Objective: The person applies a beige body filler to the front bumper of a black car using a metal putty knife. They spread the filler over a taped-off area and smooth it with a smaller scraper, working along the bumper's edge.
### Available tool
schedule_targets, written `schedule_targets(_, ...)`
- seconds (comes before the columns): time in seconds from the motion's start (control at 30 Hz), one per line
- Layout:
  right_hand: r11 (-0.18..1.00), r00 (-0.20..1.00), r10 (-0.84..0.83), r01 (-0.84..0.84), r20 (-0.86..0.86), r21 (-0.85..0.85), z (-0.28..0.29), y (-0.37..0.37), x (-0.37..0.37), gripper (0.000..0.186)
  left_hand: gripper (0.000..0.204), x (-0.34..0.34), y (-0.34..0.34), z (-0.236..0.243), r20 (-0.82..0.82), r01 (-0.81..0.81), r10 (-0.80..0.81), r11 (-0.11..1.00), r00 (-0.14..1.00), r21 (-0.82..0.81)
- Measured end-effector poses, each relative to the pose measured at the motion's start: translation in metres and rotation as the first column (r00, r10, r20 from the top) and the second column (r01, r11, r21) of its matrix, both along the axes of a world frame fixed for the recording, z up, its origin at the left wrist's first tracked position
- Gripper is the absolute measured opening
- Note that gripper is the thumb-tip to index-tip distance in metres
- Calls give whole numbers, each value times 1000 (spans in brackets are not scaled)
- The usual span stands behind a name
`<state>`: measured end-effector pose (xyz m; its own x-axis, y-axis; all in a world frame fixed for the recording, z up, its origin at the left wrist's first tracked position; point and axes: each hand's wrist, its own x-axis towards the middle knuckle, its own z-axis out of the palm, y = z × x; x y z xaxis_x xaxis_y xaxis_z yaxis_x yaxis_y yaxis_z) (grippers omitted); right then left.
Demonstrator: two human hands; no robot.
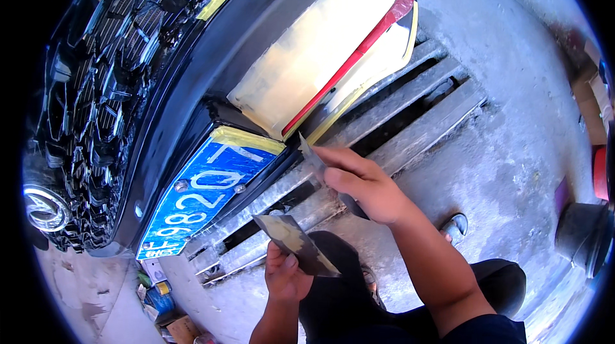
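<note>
My left hand grips a dark flat metal putty plate smeared with yellowish-beige putty, its thumb pressed on the near face. In my right hand is a thin grey putty scraper, pinched between thumb and fingers. Its tip points up beside the lower corner of a black car bumper; I cannot tell whether it touches. A broad pale putty patch covers the bumper's corner. Along the patch runs a red strip, and yellow masking tape borders the top of a blue licence plate.
Broken black grille pieces fill the upper left. Under the bumper lies a slatted floor grate with dark gaps. A black bucket stands at the right, below a red object. Boxes sit at the lower left.
</note>
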<state>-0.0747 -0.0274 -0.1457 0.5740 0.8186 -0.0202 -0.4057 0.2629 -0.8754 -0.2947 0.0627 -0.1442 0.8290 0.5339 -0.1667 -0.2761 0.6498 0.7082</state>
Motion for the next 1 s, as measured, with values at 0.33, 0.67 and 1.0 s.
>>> schedule_targets(0.33,944,927,278,-216,-250,249,-10,-10,-20,57,54,8,-7,3,-40,264,-267,962,963,-70)
schedule_targets(0.67,979,545,-32,185,838,-83,-7,48,15,68,47,-34,6,9,-65,221,-217,974,974,60)
schedule_targets(1.0,1000,807,9,-21,590,12,-39,50,15,72,48,-18,-2,28,-125,58,-39,986,991,154)
